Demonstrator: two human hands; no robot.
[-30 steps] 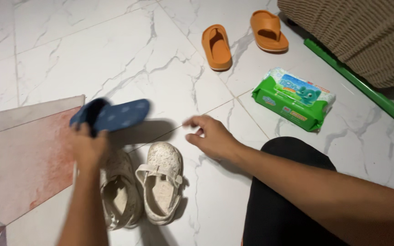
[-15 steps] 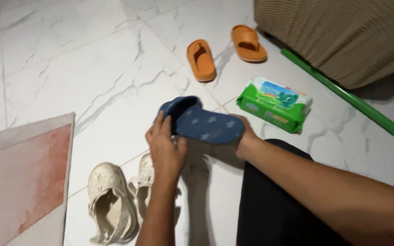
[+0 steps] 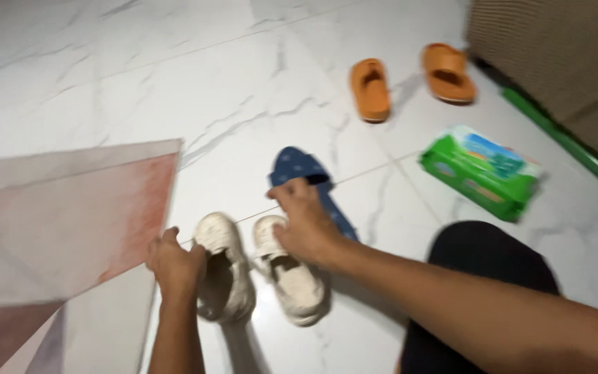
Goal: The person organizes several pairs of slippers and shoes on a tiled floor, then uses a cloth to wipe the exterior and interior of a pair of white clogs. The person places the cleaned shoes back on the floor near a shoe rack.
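Blue with pale stars, the slipper (image 3: pixel 311 187) sits pinched in our right hand (image 3: pixel 304 225) above the floor (image 3: pixel 174 83), while our left hand (image 3: pixel 174 264) grips a dirty white shoe (image 3: pixel 224 277) (its twin (image 3: pixel 291 277) lies just beside our right fingers).

A green, blue-topped soft rectangular wipes pack (image 3: pixel 482 172) lies on the floor.

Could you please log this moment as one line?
left hand: grips white shoe | right hand: on blue slipper | marble floor
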